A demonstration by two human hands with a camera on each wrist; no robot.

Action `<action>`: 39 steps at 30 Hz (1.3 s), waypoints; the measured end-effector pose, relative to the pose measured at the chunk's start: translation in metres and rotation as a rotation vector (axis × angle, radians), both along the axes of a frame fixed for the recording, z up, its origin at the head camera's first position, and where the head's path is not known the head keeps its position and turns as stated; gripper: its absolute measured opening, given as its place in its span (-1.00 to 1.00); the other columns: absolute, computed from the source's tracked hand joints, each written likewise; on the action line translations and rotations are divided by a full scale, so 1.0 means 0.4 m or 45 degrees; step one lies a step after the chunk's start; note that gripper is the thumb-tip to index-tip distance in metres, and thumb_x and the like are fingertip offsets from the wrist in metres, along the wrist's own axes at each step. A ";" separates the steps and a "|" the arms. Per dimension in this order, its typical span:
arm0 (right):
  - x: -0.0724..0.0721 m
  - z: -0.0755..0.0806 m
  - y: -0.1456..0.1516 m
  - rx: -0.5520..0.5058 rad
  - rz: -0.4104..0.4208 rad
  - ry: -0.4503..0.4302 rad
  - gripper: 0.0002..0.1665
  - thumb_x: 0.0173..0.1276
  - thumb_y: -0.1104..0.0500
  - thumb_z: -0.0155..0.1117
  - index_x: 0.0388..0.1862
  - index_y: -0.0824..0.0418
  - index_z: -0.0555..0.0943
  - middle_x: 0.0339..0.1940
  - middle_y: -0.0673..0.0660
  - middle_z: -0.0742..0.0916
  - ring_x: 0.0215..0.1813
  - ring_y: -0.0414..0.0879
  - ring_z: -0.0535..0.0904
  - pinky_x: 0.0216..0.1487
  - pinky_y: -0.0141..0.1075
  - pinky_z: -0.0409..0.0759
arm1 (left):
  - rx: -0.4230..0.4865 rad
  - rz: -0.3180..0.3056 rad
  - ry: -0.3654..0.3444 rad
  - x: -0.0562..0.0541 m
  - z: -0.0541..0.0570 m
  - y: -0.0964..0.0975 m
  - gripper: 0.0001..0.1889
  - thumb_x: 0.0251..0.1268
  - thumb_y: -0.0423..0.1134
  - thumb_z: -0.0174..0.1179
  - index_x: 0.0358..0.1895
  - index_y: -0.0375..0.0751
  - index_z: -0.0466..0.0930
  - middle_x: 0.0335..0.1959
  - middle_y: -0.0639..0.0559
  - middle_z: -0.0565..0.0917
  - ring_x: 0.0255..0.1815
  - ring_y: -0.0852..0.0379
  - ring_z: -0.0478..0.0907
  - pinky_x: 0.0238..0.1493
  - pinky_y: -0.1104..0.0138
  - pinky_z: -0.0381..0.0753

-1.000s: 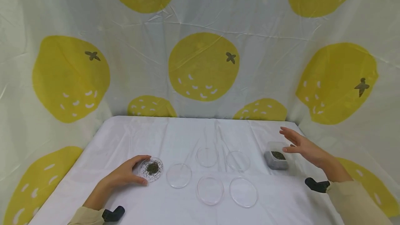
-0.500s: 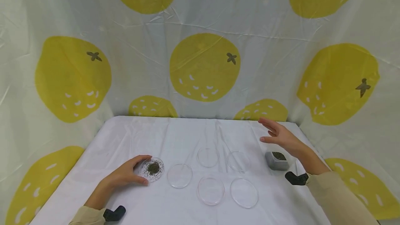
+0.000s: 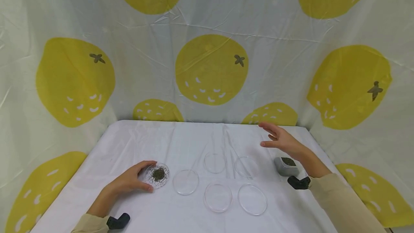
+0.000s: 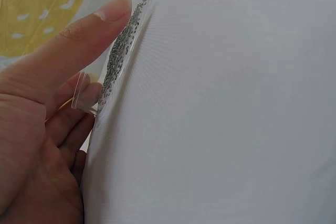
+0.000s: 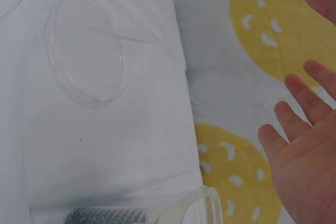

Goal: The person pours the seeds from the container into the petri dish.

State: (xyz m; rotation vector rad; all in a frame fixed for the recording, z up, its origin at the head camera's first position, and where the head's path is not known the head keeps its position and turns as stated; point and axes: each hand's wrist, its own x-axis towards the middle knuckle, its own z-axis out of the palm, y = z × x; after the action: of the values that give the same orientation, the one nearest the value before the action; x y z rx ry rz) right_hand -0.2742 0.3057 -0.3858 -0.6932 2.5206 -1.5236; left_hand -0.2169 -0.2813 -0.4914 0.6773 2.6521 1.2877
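Note:
My left hand [image 3: 127, 181] holds a clear petri dish [image 3: 165, 182] by its sides, thumb at the near side and fingers at the far side. A small heap of dark green flakes or seeds [image 3: 158, 174] lies in the dish, with bits scattered around it. The left wrist view shows the thumb [image 4: 79, 40] on the dish's rim and grains inside along the wall. My right hand [image 3: 284, 142] hovers above the table's right side, fingers extended and apart from the thumb, holding nothing. Beneath its wrist stands a plastic tub [image 3: 286, 168] with dark green contents.
Several clear round dishes or lids lie across the middle, among them one beside the held dish [image 3: 185, 182], a front one [image 3: 218, 197] and a front-right one [image 3: 252, 199]. A lemon-print curtain [image 3: 210, 17] hangs behind the white-covered table [image 3: 194, 141].
My right hand has moved left and slightly up, from beside the tub to above its left, slowing in the last half second. The left hand and its petri dish stay in place.

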 end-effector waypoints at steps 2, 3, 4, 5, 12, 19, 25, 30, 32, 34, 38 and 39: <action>-0.004 -0.002 -0.012 0.007 0.011 0.001 -0.03 0.38 0.25 0.46 0.62 0.39 0.14 0.61 0.35 0.25 0.64 0.32 -0.06 0.55 0.24 -0.07 | 0.006 0.000 -0.001 0.001 -0.001 -0.001 -0.04 -0.13 -0.06 0.70 0.44 -0.19 0.46 0.42 -0.15 0.48 0.51 -0.32 0.21 0.43 0.35 0.18; -0.005 -0.004 -0.018 0.004 0.018 -0.001 -0.02 0.38 0.25 0.46 0.62 0.39 0.14 0.61 0.34 0.25 0.65 0.31 -0.06 0.55 0.24 -0.07 | 0.007 0.000 -0.001 0.001 -0.002 -0.001 -0.04 -0.13 -0.06 0.70 0.44 -0.19 0.46 0.42 -0.15 0.48 0.51 -0.32 0.21 0.42 0.36 0.18; -0.007 -0.005 -0.026 0.005 0.025 0.001 -0.02 0.37 0.24 0.47 0.62 0.38 0.14 0.61 0.33 0.26 0.65 0.31 -0.06 0.55 0.23 -0.06 | 0.008 0.001 -0.002 0.002 -0.002 -0.002 -0.04 -0.13 -0.06 0.70 0.44 -0.19 0.46 0.41 -0.15 0.48 0.51 -0.32 0.21 0.42 0.37 0.18; -0.008 -0.005 -0.035 0.011 0.030 0.006 -0.02 0.37 0.23 0.47 0.62 0.37 0.15 0.61 0.32 0.26 0.65 0.30 -0.05 0.55 0.22 -0.04 | 0.007 0.003 -0.001 0.002 -0.002 -0.003 -0.04 -0.14 -0.06 0.70 0.44 -0.19 0.46 0.41 -0.15 0.48 0.51 -0.32 0.22 0.41 0.38 0.18; -0.018 -0.015 -0.100 0.027 0.089 0.027 0.00 0.35 0.22 0.50 0.62 0.33 0.17 0.60 0.26 0.31 0.65 0.22 0.01 0.57 0.17 0.01 | 0.003 0.000 0.010 0.002 -0.001 -0.002 -0.04 -0.12 -0.06 0.69 0.45 -0.18 0.46 0.41 -0.14 0.48 0.50 -0.30 0.23 0.42 0.35 0.21; -0.033 -0.028 -0.180 0.045 0.195 0.027 0.01 0.32 0.22 0.52 0.64 0.22 0.20 0.62 0.17 0.30 0.65 0.14 0.06 0.58 0.12 0.05 | -0.005 0.005 0.011 -0.004 -0.006 0.000 -0.03 -0.14 -0.05 0.70 0.45 -0.15 0.46 0.41 -0.12 0.49 0.50 -0.27 0.24 0.44 0.27 0.21; -0.038 -0.040 -0.267 0.052 0.272 0.014 0.02 0.31 0.23 0.53 0.65 0.23 0.20 0.62 0.17 0.31 0.63 0.10 0.11 0.57 0.06 0.12 | 0.011 -0.001 0.017 -0.006 -0.006 -0.003 -0.04 -0.13 -0.05 0.70 0.45 -0.17 0.46 0.41 -0.11 0.49 0.51 -0.27 0.23 0.43 0.37 0.18; -0.043 -0.064 -0.338 0.022 0.356 -0.037 0.04 0.29 0.22 0.55 0.65 0.24 0.20 0.60 0.17 0.34 0.62 0.06 0.16 0.56 -0.02 0.16 | 0.017 -0.005 0.009 -0.006 -0.004 -0.002 -0.04 -0.13 -0.06 0.70 0.44 -0.17 0.47 0.41 -0.10 0.49 0.50 -0.26 0.24 0.43 0.35 0.19; -0.040 -0.074 -0.366 0.018 0.395 -0.063 0.05 0.30 0.23 0.54 0.65 0.23 0.18 0.60 0.16 0.34 0.61 0.05 0.17 0.56 -0.04 0.17 | 0.015 -0.001 0.008 -0.005 -0.004 -0.003 -0.04 -0.14 -0.05 0.70 0.44 -0.16 0.47 0.41 -0.09 0.49 0.50 -0.26 0.24 0.43 0.33 0.20; -0.033 -0.082 -0.393 0.023 0.423 -0.093 0.06 0.30 0.24 0.54 0.66 0.20 0.17 0.60 0.13 0.34 0.61 0.03 0.17 0.56 -0.09 0.18 | 0.010 0.001 0.010 -0.005 -0.004 -0.004 -0.04 -0.13 -0.05 0.70 0.45 -0.15 0.47 0.41 -0.09 0.49 0.51 -0.26 0.24 0.44 0.31 0.21; -0.017 -0.096 -0.446 0.039 0.461 -0.150 0.07 0.29 0.19 0.55 0.67 0.17 0.17 0.59 0.08 0.35 0.62 0.06 0.16 0.54 -0.15 0.22 | 0.014 -0.005 0.014 -0.004 -0.003 -0.003 -0.04 -0.12 -0.05 0.70 0.45 -0.16 0.46 0.41 -0.10 0.49 0.50 -0.25 0.24 0.44 0.30 0.21; -0.015 -0.101 -0.460 0.045 0.471 -0.155 0.08 0.29 0.17 0.56 0.67 0.16 0.17 0.59 0.07 0.36 0.62 0.05 0.17 0.54 -0.16 0.22 | 0.014 -0.006 0.016 -0.004 -0.003 -0.002 -0.04 -0.12 -0.05 0.70 0.45 -0.17 0.46 0.41 -0.10 0.49 0.50 -0.25 0.24 0.44 0.31 0.21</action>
State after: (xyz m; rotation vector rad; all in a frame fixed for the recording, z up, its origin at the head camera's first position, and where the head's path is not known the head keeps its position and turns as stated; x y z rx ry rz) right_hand -0.2800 0.1218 -0.4263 -0.9649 2.1741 -1.3439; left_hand -0.2184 -0.2822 -0.4926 0.6946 2.6536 1.3021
